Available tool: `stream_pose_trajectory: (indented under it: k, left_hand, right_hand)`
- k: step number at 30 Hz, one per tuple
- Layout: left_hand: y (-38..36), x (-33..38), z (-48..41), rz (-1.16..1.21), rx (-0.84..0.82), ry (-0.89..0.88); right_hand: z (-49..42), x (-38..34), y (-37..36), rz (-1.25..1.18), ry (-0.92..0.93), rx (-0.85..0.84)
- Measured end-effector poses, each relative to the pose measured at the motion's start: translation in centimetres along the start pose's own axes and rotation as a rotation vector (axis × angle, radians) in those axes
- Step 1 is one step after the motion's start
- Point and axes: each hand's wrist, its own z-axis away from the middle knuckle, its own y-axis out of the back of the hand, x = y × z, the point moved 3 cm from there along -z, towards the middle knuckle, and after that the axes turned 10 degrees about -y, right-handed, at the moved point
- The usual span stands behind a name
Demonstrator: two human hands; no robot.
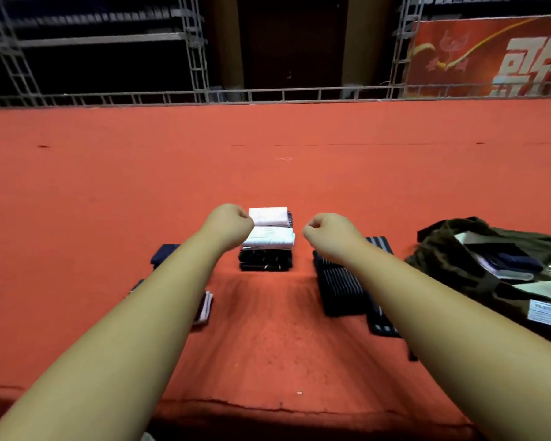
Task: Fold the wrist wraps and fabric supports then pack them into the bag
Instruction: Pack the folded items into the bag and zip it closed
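- The bag point(452, 249), olive green and of soft, wrinkled cloth, lies slumped open on the right, well apart from both hands.
- Inside its pale lining sit folded pieces point(516, 261): a dark navy one on top of lighter, pinkish-white ones.
- A white rectangular label point(547, 313) with small print is sewn on the bag's near side; the print is too blurred to read.
- In the middle stands a neat stack point(268, 246) of folded fabric: black with faint pale marks at the bottom and white above, with a pale pink-white block just behind it.
- The left hand point(228, 226) is curled into a fist at the stack's left edge, with nothing seen in it; whether it touches the fabric I cannot tell.
- The right hand point(328, 233) is likewise balled up and holding nothing, just right of the stack.
- Long dark striped wraps point(341, 288) lie flat under the right forearm, between the stack and the bag.
- A small navy folded piece point(163, 254) and another folded piece with a white edge point(206, 308) lie by the left forearm.
- Everything rests on a flat orange-red carpet point(268, 154) with a felt-like surface.
- Behind it run grey metal trusses point(191, 43) and a red banner point(490, 55).
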Motion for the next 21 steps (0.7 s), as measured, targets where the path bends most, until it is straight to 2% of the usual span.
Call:
stream_pose_trajectory:
  k: [3,7,14,21]
  left_hand:
    - [0.1,-1.5,0.4,-0.053,0.003,0.077]
    - [-2.3,-3.6,-0.6,0.14,-0.021,0.204]
    - [-5.6,-5.7,-2.4,0.388,-0.052,0.366]
    - [-7.1,-6.1,-3.2,0.413,-0.063,0.392]
  right_hand:
    - [-1.3,-1.2,-2.3,-0.066,-0.059,-0.014]
    - [-2.8,-2.2,-4.6,-0.053,-0.153,-0.006]
    - [-5.4,-1.6,-8.7,-0.232,-0.365,-0.156]
    - [-5.8,-1.4,-10.4,-0.134,-0.356,-0.165]
